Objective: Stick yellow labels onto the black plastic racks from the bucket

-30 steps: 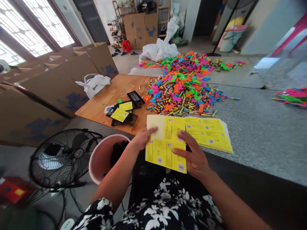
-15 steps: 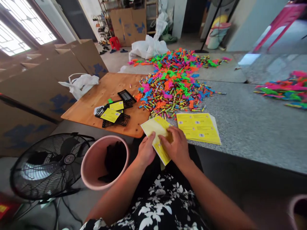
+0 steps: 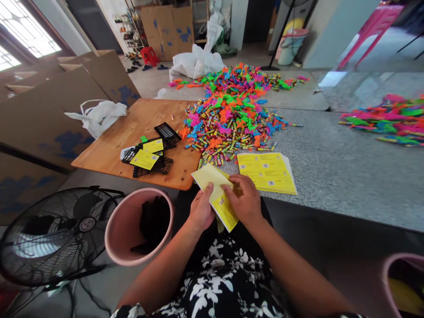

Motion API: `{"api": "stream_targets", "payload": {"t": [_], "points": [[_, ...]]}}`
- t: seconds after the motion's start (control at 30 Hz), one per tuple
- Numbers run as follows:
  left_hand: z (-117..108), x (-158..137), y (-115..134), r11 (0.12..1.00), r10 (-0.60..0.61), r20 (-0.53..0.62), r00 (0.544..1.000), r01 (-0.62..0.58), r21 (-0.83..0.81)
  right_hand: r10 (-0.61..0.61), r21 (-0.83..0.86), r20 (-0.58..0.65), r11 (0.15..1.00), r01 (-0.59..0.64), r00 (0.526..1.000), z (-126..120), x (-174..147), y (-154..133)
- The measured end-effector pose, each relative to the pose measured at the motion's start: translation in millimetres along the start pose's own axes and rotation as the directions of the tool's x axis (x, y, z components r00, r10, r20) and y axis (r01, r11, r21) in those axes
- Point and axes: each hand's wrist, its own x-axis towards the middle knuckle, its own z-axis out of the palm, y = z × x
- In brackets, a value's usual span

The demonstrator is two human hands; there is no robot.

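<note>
Over my lap, at the table's near edge, I hold a yellow printed label sheet (image 3: 226,212) between both hands. My left hand (image 3: 202,208) pinches its left side, thumb on top. On the right side, my right hand (image 3: 245,198) has its thumb and fingers closed on a part that is folded or peeled over, pale face up. Which of the two, I cannot tell. Just beyond my right hand lies a stack of yellow label sheets (image 3: 266,171) on the grey stone tabletop. A heap of small colourful plastic toy guns and striped tubes (image 3: 232,119) rises past the sheet.
Black plastic baskets (image 3: 165,165) with yellow cards (image 3: 145,159) lie on the wooden board (image 3: 132,126) at left. A pink bin (image 3: 114,240) and a black fan (image 3: 59,234) stand below. More toys (image 3: 391,121) are at far right.
The camera view has shifted a little to the right. More of the sheet's pale face is turned over the printed side, and its lower end has tipped slightly down.
</note>
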Motion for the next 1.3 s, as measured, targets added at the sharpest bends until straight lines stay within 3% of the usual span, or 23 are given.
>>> {"api": "stream_targets", "payload": {"t": [0.2, 0.53, 0.73, 0.8, 0.97, 1.07, 1.3], "points": [[-1.7, -1.7, -3.3, 1.0, 0.001, 0.046, 0.999, -0.003, 0.028, 0.042, 0.065, 0.071, 0.997, -0.046, 0.997, -4.7, 0.5, -3.4], [-3.5, -2.9, -3.4, 0.999, -0.011, 0.077, 0.997, 0.008, 0.039, 0.223, 0.121, 0.09, 0.965, -0.233, 0.971, -13.5, 1.5, 2.8], [-10.6, 1.5, -1.8, 1.0, 0.007, -0.01, 1.0, -0.006, 0.023, 0.422, 0.123, 0.091, 0.894, -0.431, 0.902, -16.2, 3.5, 9.8], [-13.0, 1.9, -0.7, 1.0, -0.001, -0.018, 1.0, 0.001, 0.027, 0.432, 0.157, 0.132, 0.88, -0.449, 0.892, -16.9, 4.5, 11.9], [-15.7, 0.7, 2.3, 0.998, -0.047, -0.01, 0.999, 0.047, 0.042, 0.171, 0.201, 0.246, 0.954, -0.223, 0.954, -21.3, 6.4, 11.7], [-15.6, 0.1, 3.8, 0.998, -0.055, -0.059, 0.997, 0.057, 0.039, 0.023, 0.203, 0.29, 0.975, -0.085, 0.957, -24.4, 7.0, 11.4], [-17.7, -3.4, 2.2, 0.992, -0.077, 0.038, 0.996, 0.072, 0.104, -0.023, 0.064, 0.227, 0.998, 0.009, 0.974, -18.2, 3.3, 18.1]]}}
